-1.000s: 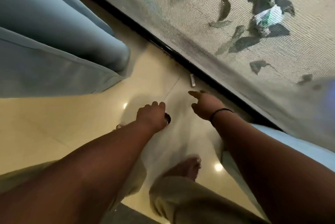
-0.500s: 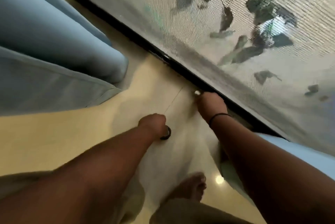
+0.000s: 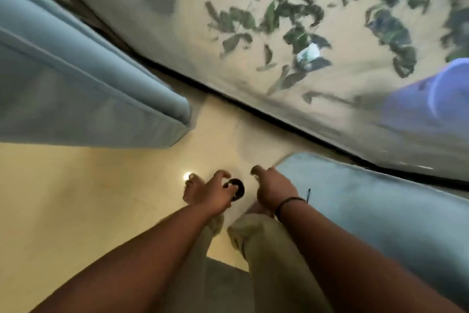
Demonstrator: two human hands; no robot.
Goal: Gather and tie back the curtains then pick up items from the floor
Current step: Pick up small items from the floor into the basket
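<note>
Both hands have come up off the floor since half a second ago, when my right hand (image 3: 275, 189) was down at the black door track (image 3: 286, 125) over a small pale object; that spot on the track is bare now. From my remote seat I see the left hand (image 3: 212, 192) with fingers curled round a small black ring (image 3: 237, 189), held just above the cream tiled floor (image 3: 76, 198). My right hand, with a dark band (image 3: 289, 202) on its wrist, has its fingers curled inward, but motion blur keeps me from telling whether anything sits inside them. Below the hands are khaki trousers (image 3: 266, 249) and a bare foot (image 3: 190, 191) beside a bright spot of reflected light (image 3: 187, 175). One blue curtain (image 3: 83, 94) hangs at far left, its hem just above the floor; a second curtain panel (image 3: 380, 211) lies low at right, alongside my right forearm. Beyond the track, a mesh screen (image 3: 228, 64) shows blurred green leaves (image 3: 302, 21) and a purple shape (image 3: 436, 94) at the right edge.
</note>
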